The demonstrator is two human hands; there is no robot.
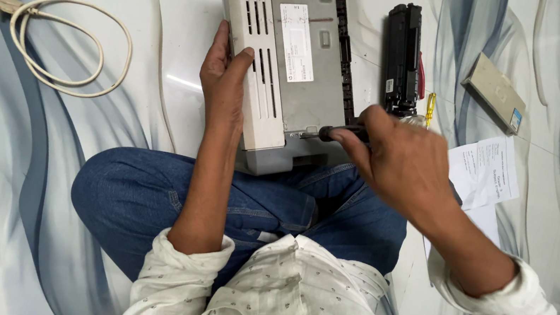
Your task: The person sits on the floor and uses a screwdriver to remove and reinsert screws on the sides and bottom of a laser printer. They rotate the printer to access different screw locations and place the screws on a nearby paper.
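While the left hand [224, 79] clasps the cream vented side of a printer [286, 51] propped against the person's knees, the right hand [400, 162] closes around a black-handled screwdriver [340, 133], its tip touching the printer's grey underside.

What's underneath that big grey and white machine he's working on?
The near end of the machine rests on the person's lap, on the blue jeans. The far end lies over the marbled floor. Whatever is directly beneath its body is hidden from view.
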